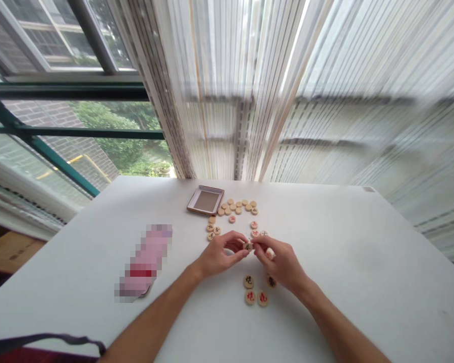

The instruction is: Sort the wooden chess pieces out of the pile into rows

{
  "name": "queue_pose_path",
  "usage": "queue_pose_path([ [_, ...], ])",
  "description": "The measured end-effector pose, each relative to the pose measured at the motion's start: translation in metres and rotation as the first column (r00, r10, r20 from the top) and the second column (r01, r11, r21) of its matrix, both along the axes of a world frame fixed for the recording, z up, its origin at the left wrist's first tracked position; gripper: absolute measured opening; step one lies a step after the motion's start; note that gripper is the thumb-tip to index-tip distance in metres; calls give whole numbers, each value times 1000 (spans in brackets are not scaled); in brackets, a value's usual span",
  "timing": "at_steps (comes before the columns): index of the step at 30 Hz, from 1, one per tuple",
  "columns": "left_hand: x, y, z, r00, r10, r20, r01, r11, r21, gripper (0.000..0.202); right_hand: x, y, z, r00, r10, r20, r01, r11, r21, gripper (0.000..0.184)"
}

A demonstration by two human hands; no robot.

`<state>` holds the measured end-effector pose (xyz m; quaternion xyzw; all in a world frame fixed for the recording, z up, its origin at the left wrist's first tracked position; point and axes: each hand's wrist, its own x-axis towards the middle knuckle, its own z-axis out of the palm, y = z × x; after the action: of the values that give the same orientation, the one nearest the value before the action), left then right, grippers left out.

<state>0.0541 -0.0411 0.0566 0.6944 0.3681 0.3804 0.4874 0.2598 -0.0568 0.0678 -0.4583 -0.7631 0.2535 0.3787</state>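
Observation:
My left hand (221, 254) and my right hand (278, 259) meet over the middle of the white table (363, 262), fingers pinched together on a round wooden chess piece (248, 246) held between them. My right hand also seems to hold another pale piece (270, 253) against its fingers. Below the hands lie several pieces face up with red or black characters (256, 290). Beyond the hands, more pieces (237, 207) are scattered, some face down.
A small open cardboard box (206, 200) sits at the far side of the table beside the loose pieces. A pinkish blurred object (146, 262) lies to the left. Striped curtains and a window stand behind the table. A dark strap crosses the lower left corner.

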Motion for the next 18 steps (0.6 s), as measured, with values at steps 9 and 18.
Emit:
queue_pose_path([
  [9, -4, 8, -5, 992, 124, 28, -123, 992, -13, 27, 19, 12, 4, 992, -125, -22, 126, 989, 83, 17],
  [18, -2, 7, 0, 938, 265, -223, -209, 947, 244, 18, 56, 41, -4, 916, -393, -85, 399, 913, 88, 21],
])
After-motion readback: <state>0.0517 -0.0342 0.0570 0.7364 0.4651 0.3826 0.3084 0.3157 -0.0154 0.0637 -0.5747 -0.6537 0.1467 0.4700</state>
